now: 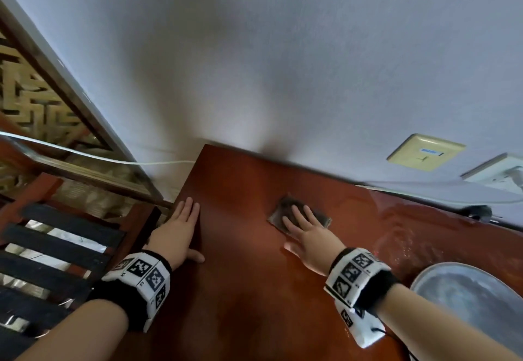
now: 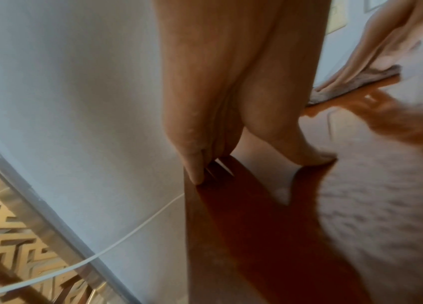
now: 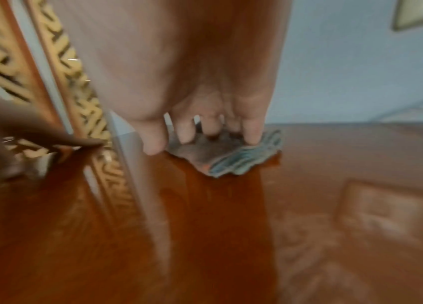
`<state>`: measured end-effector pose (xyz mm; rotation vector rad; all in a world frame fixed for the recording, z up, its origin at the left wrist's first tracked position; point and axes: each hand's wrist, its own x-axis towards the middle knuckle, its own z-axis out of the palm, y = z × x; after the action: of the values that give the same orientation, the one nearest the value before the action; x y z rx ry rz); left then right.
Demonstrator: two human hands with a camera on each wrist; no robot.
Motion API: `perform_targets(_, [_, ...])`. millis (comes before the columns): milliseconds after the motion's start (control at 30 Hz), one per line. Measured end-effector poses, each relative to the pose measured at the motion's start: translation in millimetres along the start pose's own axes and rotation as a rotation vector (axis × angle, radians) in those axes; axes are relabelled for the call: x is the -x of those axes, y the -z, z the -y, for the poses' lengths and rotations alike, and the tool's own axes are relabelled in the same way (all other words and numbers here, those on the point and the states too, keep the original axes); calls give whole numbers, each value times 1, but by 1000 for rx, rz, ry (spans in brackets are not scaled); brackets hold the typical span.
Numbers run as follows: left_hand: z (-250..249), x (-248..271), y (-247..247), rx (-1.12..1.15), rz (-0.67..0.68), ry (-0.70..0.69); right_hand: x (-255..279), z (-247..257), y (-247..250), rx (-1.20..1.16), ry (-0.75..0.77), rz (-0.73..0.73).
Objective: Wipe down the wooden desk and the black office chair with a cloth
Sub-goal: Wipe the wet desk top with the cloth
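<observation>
No words, brand names or numbers can be read anywhere in these views. The white bands on the left wrist (image 1: 141, 278) and the right wrist (image 1: 353, 277) carry black-and-white square code patterns with tiny characters beside them, too small to make out. The cream rectangular wall plate (image 1: 424, 152) above the reddish-brown wooden desk (image 1: 249, 290) bears a small blue label and a dark mark, neither of them legible.
</observation>
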<state>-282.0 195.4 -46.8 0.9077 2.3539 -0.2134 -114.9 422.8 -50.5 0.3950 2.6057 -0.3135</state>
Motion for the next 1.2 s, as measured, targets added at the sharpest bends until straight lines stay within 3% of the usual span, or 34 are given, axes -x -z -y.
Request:
perform_targets(67, [-2,14,-9,-13,-20,-39,-6,-21,3,-82,-95,-5])
perform_targets(167, [-4,39,-24,-25,-34,-78,-15,-54,16,-126,-422,-7])
perform_targets(200, [-6,47,-27,-32,-32,-82,-13,-49,14,-94,-424,-3])
perform_targets(267, [-8,61,-29,-54,-16,-71,-1,-6,4,-26,-240,-24])
perform_targets(367, [-9,73,-27,-56,-7,-85,44,80,-26,76,223,60])
perform_targets(400, [-6,78,-28,-53,0,-92,54,95,-32,105,307,90])
perform_targets(467, [1,86,-35,-58,13,-110,47,91,-29,71,271,85])
perform_targets(567, [11,97,-53,-62,-25,-169,18,69,-17,80,12,13])
perform_targets(600, [14,100,-57,-46,-25,-180,15,77,-19,92,-5,40])
perform_targets(700, [17,107,-68,15,-33,-174,37,122,-59,149,226,120])
perform_targets(800, [20,111,-76,24,-51,-182,48,138,-50,146,368,-14])
perform_targets(867, [23,115,-83,31,-65,-184,23,124,-26,174,288,-87])
perform_targets(933, [25,118,-87,53,-77,-188,8,121,-25,78,112,-9])
perform_targets(967, [26,120,-89,68,-82,-191,11,132,-33,66,106,4])
perform_targets(1100, [27,120,-88,134,-83,-190,56,161,-63,120,405,119])
perform_targets(1133, [26,121,-86,152,-70,-184,55,154,-57,111,400,100])
perform_targets(1200, [26,122,-82,195,-52,-139,36,132,-41,29,233,26])
